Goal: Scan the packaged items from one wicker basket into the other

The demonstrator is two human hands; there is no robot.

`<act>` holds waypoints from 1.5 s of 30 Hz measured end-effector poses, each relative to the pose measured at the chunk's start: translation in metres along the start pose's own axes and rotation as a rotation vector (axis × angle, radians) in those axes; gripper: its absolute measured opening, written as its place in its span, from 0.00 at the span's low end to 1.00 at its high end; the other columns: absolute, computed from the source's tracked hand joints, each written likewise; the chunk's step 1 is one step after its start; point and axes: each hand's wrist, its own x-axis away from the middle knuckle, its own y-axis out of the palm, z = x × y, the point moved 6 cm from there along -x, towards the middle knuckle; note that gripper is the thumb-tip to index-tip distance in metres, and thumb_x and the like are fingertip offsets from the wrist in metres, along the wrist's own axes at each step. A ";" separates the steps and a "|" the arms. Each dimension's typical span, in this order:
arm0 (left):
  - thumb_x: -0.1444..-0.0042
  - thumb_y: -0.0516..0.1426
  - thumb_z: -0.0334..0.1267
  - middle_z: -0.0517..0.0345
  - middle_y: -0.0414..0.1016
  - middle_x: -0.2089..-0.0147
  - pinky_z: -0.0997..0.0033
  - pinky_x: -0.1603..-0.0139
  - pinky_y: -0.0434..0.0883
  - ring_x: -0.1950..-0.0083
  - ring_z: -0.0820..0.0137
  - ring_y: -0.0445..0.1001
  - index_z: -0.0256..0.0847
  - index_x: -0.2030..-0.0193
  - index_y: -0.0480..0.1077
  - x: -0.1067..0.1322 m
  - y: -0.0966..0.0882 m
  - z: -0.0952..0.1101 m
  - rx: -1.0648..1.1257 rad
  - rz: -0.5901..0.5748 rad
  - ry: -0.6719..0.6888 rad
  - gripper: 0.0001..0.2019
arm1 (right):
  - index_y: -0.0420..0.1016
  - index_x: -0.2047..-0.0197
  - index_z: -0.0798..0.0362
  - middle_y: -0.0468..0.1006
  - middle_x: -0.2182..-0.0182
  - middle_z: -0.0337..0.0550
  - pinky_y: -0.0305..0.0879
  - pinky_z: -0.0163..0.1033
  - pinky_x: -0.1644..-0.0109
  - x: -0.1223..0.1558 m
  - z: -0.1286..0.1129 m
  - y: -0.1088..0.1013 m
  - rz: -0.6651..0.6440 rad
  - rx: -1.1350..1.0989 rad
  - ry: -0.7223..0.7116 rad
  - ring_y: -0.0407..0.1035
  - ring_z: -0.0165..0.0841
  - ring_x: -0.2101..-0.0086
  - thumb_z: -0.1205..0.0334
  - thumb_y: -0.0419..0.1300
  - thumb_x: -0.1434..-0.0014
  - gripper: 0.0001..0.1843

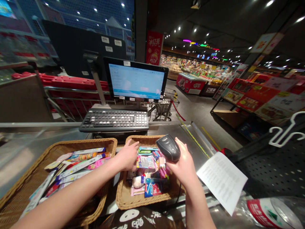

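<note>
My right hand (183, 162) grips a black handheld barcode scanner (168, 148) over the right side of a wicker basket (149, 202). Small packaged goods fill this basket, among them a blue and red packet (152, 188) at the near end and a pink clear packet (145, 162) in the middle. At the basket's left rim, my left hand (128, 155) reaches in with its fingers apart, close to a green packet (145, 151); no item shows in it. To the left is a second wicker basket (110, 143) holding several long, thin packets (77, 167), partly covered by my left forearm.
Behind the baskets stand a black keyboard (114, 120) and a lit monitor (138, 81). A printed paper sheet (222, 181) and a large clear bottle with a red label (259, 213) lie at the right. White hangers (283, 132) hang on a perforated black panel (281, 173).
</note>
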 end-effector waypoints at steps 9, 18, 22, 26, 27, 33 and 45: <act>0.48 0.58 0.42 0.47 0.56 0.28 0.42 0.27 0.31 0.27 0.52 0.53 0.40 0.63 0.77 0.048 -0.042 -0.019 -0.038 0.453 0.239 0.10 | 0.67 0.43 0.54 0.72 0.43 0.57 0.45 0.70 0.33 0.004 -0.002 0.002 0.016 -0.010 -0.009 0.59 0.53 0.37 0.60 0.62 0.49 0.29; 0.42 0.57 0.43 0.52 0.63 0.32 0.42 0.26 0.31 0.30 0.58 0.59 0.48 0.48 0.72 0.082 -0.069 -0.053 -0.054 0.721 0.137 0.15 | 0.66 0.42 0.53 0.72 0.43 0.55 0.46 0.70 0.33 0.009 -0.012 -0.002 0.029 0.032 -0.060 0.58 0.52 0.36 0.62 0.62 0.49 0.30; 0.42 0.57 0.45 0.53 0.62 0.31 0.45 0.26 0.30 0.29 0.58 0.59 0.48 0.48 0.70 0.094 -0.085 -0.075 -0.140 0.822 0.086 0.16 | 0.67 0.42 0.52 0.72 0.43 0.52 0.46 0.71 0.33 0.009 -0.026 -0.008 0.072 0.048 -0.119 0.57 0.53 0.36 0.65 0.61 0.49 0.29; 0.42 0.56 0.46 0.54 0.61 0.30 0.45 0.26 0.29 0.30 0.58 0.59 0.49 0.45 0.67 0.108 -0.096 -0.092 -0.190 0.864 0.033 0.18 | 0.69 0.45 0.49 0.73 0.45 0.50 0.46 0.72 0.33 0.006 -0.047 -0.011 0.111 0.073 -0.169 0.57 0.54 0.36 0.68 0.60 0.51 0.28; 0.42 0.56 0.46 0.54 0.61 0.30 0.44 0.26 0.29 0.30 0.58 0.59 0.49 0.45 0.67 0.111 -0.098 -0.096 -0.179 0.863 0.015 0.18 | 0.69 0.45 0.49 0.73 0.45 0.50 0.45 0.72 0.33 0.006 -0.053 -0.011 0.112 0.079 -0.179 0.57 0.55 0.36 0.69 0.60 0.51 0.28; 0.44 0.56 0.48 0.53 0.61 0.31 0.45 0.26 0.26 0.29 0.57 0.58 0.48 0.47 0.68 0.137 -0.105 -0.110 -0.191 0.856 -0.049 0.18 | 0.70 0.46 0.47 0.72 0.45 0.50 0.45 0.73 0.34 0.005 -0.079 0.002 0.043 0.093 -0.239 0.56 0.56 0.36 0.69 0.60 0.52 0.28; 0.40 0.54 0.46 0.53 0.64 0.32 0.44 0.26 0.29 0.31 0.58 0.61 0.42 0.50 0.70 0.188 -0.105 -0.132 -0.309 0.893 -0.067 0.16 | 0.73 0.48 0.46 0.73 0.46 0.48 0.44 0.74 0.34 0.008 -0.126 0.033 -0.038 0.066 -0.270 0.56 0.55 0.36 0.72 0.57 0.52 0.27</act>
